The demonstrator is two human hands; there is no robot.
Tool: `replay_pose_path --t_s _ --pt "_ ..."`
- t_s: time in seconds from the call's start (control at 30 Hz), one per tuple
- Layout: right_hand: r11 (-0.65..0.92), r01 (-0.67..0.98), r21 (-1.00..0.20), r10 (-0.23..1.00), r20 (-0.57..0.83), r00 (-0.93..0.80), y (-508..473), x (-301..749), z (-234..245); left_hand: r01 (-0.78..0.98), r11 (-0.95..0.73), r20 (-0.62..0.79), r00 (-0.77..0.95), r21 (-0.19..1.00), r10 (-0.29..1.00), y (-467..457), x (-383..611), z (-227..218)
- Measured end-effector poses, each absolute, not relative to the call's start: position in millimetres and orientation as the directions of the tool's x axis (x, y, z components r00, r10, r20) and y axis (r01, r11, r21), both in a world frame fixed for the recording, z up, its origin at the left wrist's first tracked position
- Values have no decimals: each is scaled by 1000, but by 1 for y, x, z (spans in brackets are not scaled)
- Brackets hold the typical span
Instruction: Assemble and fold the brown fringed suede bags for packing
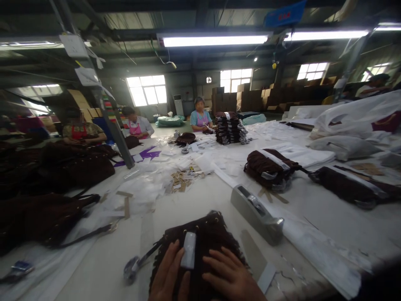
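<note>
A dark brown fringed bag (205,238) lies on the white table (203,200) right in front of me. A white strip of paper or tape (189,250) runs down its middle. My left hand (167,276) rests flat on the bag's left side, fingers stretched out beside the strip. My right hand (230,276) lies flat on the bag's right side with its fingers spread and pointing left toward the strip. A metal ring on a strap (133,265) sticks out to the bag's left.
A grey tape dispenser (257,213) stands just beyond the bag to the right. More brown bags (269,167) lie right and left (46,217), with a stack (230,127) farther back. Paper tags (183,177) litter the middle. Three people sit at the far side.
</note>
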State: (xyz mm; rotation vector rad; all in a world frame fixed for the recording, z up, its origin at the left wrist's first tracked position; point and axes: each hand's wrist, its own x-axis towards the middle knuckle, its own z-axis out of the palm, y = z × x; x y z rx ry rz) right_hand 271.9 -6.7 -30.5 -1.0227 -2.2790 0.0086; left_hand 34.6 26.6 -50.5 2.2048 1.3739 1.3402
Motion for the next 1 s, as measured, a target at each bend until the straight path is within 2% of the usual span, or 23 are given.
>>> replay_pose_path --t_s 0.07,0.13,0.2,0.27,0.37,0.43,0.5,0.6,0.7,0.8,0.9,1.0 --pt "722 676 -146 651 475 -593 -9 279 -44 653 -651 582 374 387 722 32 42 -59" --pt "696 700 -160 698 381 -606 -14 285 -50 673 -677 481 507 298 715 33 50 -66" --pt "658 723 -209 742 340 -578 -23 289 -50 699 -633 357 528 332 770 31 54 -67" --pt "628 740 -241 763 374 -526 -33 291 -46 693 -566 277 495 447 824 28 51 -56" --pt "612 748 -256 757 463 -460 -43 295 -39 661 -475 335 338 581 879 29 42 -29" --pt "614 747 -255 748 491 -447 -45 295 -38 681 -476 396 287 556 873 31 39 -16" --pt "622 743 -246 750 461 -474 -43 294 -42 712 -536 397 377 454 837 31 40 -15" --pt "616 751 -238 774 360 -521 -37 292 -51 721 -614 270 552 321 789 26 44 -30" --pt "603 756 -256 790 323 -521 -36 296 -56 724 -604 185 578 334 795 24 44 -38" --pt "616 746 -251 770 390 -505 -38 297 -46 712 -578 292 500 399 816 30 44 -23" --pt "623 754 -208 746 450 -491 -27 287 -28 698 -609 410 463 378 786 44 53 -5" --pt "521 826 -217 806 443 -392 3 270 -18 720 -622 360 516 308 777 58 68 -7"
